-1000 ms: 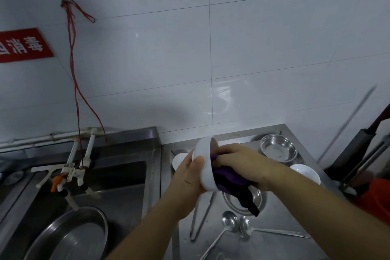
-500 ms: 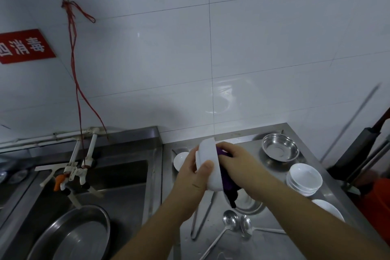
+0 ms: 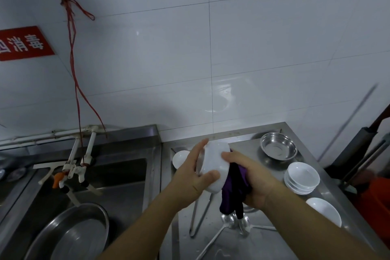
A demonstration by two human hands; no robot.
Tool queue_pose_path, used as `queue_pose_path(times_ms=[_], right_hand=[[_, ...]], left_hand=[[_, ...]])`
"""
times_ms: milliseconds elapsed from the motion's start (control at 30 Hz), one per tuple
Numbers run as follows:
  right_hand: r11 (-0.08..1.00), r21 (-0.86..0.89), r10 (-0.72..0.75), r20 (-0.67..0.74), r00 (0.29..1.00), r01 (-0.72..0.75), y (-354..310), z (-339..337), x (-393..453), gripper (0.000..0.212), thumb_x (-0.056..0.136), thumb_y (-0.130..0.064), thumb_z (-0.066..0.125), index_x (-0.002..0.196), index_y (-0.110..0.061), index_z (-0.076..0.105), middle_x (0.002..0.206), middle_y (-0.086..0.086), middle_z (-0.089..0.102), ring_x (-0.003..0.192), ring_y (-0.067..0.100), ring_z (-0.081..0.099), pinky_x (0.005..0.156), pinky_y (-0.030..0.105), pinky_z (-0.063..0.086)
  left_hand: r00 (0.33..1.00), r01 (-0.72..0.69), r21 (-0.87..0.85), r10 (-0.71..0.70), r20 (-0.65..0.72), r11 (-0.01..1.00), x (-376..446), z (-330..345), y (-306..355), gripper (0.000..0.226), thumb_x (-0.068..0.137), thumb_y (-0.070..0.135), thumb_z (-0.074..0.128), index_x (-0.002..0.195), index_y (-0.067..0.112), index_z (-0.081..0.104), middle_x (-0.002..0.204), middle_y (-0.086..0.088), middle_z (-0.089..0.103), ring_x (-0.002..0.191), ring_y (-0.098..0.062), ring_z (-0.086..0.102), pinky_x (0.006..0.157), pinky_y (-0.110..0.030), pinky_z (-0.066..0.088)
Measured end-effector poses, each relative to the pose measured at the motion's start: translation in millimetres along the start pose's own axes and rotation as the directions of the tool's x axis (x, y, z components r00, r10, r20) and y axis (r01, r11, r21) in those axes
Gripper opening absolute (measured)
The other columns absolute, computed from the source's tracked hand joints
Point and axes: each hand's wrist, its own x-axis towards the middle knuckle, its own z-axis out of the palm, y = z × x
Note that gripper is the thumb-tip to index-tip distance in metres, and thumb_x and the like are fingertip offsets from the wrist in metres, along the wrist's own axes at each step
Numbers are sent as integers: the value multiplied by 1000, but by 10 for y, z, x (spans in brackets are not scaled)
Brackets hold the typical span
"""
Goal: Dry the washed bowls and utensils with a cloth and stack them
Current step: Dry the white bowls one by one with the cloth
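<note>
Two hands work above the steel tabletop (image 3: 249, 245). Our left hand (image 3: 191, 177) holds a white bowl (image 3: 215, 167) tipped on its side, thumb curled over the lower rim and fingers spread up along the open face. Our right hand (image 3: 253, 177) clutches a purple cloth (image 3: 233, 188) bunched in the palm, with a fingertip touching the bowl's outer wall; the cloth hangs down from under the bowl (its tail ends just above two spoon bowls).

On the tabletop we note a stack of white bowls (image 3: 301, 177) to the right of the hands, a single white bowl (image 3: 324, 210) nearer us, and a steel bowl (image 3: 278, 145) near the back wall. Another white dish (image 3: 180, 158) sits behind the left hand, partly hidden. Two steel ladles (image 3: 236, 221) lie below the cloth, handles running opposite ways, and metal tongs (image 3: 198, 215) lie just left of them.

To the left is a sink (image 3: 126, 175) holding a large steel basin (image 3: 71, 234), with a white tap (image 3: 73, 167) over it. A red cord (image 3: 73, 63) hangs down the tiled wall beside a red sign (image 3: 23, 43)
</note>
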Motion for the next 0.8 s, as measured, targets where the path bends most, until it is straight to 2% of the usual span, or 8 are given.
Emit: queue_pose_path(times_ms=[67, 100, 200, 333, 400, 467, 600, 800], right_hand=[[997, 73, -34, 2, 999, 34, 19, -30, 6, 60, 57, -35, 97, 111, -14, 82, 112, 19, 78, 93, 33, 79, 72, 40, 63], [992, 116, -52, -15, 999, 54, 28, -55, 8, 68, 48, -36, 102, 108, -12, 83, 108, 19, 78, 89, 34, 79, 69, 40, 63], [980, 159, -117, -29, 993, 120, 29, -100, -9, 76, 36, -42, 106, 102, -11, 84, 101, 18, 79, 84, 33, 79, 67, 40, 63], [976, 172, -144, 30, 989, 137, 73, -131, -20, 73, 41, -47, 103, 102, -10, 85, 99, 18, 79, 84, 31, 79, 68, 39, 63], [973, 186, -148, 33, 988, 139, 117, -142, -16, 73, 45, -47, 102, 104, -10, 84, 101, 18, 79, 87, 32, 79, 70, 40, 63], [969, 206, -146, 18, 989, 139, 154, -154, 2, 72, 50, -46, 101, 109, -9, 83, 105, 19, 78, 90, 33, 79, 73, 42, 63], [962, 237, -144, 12, 990, 137, 209, -205, 47, 62, 64, -44, 97, 112, -10, 81, 100, 17, 77, 84, 30, 77, 72, 42, 62], [977, 203, -38, -123, 992, 62, 335, -212, 142, 59, 81, -57, 86, 126, -20, 77, 120, 12, 77, 97, 26, 78, 78, 41, 61]], left_hand=[[974, 135, -224, -171, -148, 965, 3, 60, 2, 81, 85, 79, 58, 153, 35, 47, 147, 2, 60, 127, -21, 65, 100, -41, 60], [933, 220, -389, -309, -182, 895, -8, 90, -23, 74, 89, 79, 53, 143, 29, 60, 137, -5, 69, 119, -23, 71, 97, -43, 61], [843, 397, -634, -537, -34, 663, -115, 151, -109, 67, 105, 62, 39, 118, 11, 79, 118, -19, 75, 104, -33, 71, 92, -43, 59], [874, 382, -742, -475, 97, 551, -194, 158, -119, 39, 105, 27, 47, 121, 10, 78, 124, -22, 64, 111, -33, 55, 104, -45, 49], [898, 350, -790, -420, 131, 504, -190, 176, -83, 37, 104, 26, 54, 131, 8, 72, 133, -24, 61, 120, -35, 50, 120, -49, 36], [919, 307, -826, -372, 128, 473, -195, 191, -73, 42, 101, 28, 64, 137, 7, 69, 140, -26, 58, 125, -35, 48, 125, -48, 29], [937, 168, -872, -351, -5, 460, -160, 174, -38, 40, 101, 32, 61, 133, 10, 72, 147, -22, 61, 127, -31, 63, 108, -39, 53], [940, 48, -898, -324, -108, 437, -59, -51, 94, 44, 100, 26, 57, 136, 1, 67, 144, -24, 63, 134, -37, 60, 101, -43, 59]])
